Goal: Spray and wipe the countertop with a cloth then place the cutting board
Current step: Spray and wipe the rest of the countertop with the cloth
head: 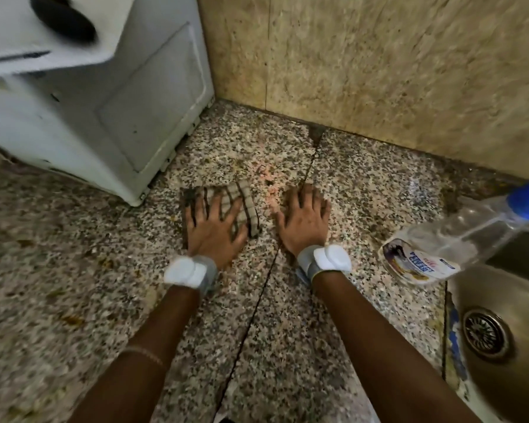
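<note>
A brown-and-beige checked cloth [242, 203] lies flat on the speckled granite countertop [364, 190]. My left hand [214, 227] presses down on the cloth with its fingers spread. My right hand [303, 221] rests flat on the bare counter just right of the cloth, fingers apart, holding nothing. A clear bottle with a blue cap [458, 233] lies on its side at the counter's right edge, beside the sink. No cutting board is in view.
A white appliance [129, 111] stands on the counter at the back left, close to the cloth. A beige stone wall [379, 65] closes the back. A metal sink [507, 346] with a drain sits at the lower right. A dark seam [257, 300] runs across the counter.
</note>
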`<state>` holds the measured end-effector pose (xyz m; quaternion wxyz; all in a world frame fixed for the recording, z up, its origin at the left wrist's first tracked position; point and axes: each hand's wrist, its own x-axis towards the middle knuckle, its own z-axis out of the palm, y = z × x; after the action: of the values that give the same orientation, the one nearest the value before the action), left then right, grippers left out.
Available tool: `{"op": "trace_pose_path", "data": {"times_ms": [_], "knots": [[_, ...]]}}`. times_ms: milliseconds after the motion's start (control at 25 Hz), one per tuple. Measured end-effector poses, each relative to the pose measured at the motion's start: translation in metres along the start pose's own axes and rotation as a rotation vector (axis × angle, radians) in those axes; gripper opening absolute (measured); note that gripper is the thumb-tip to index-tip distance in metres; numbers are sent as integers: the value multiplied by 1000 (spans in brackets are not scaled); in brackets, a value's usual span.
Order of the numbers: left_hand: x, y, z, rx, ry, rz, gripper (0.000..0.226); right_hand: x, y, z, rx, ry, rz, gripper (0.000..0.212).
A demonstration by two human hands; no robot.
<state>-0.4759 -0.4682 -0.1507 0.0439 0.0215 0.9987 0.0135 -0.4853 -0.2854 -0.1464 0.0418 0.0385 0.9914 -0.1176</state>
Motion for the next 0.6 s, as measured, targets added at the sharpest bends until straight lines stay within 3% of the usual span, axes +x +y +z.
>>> {"op": "trace_pose_path", "data": {"times_ms": [120,400,600], "knots": [[-35,-3,-1,1,-2,40,68,2,8,7,1,-13,21,66],[123,-24,-20,-15,-76,-29,61,3,6,5,-3,-6,26,67],[58,17,-7,116,-8,173,62,4,6,5,-36,-13,34,67]]}}
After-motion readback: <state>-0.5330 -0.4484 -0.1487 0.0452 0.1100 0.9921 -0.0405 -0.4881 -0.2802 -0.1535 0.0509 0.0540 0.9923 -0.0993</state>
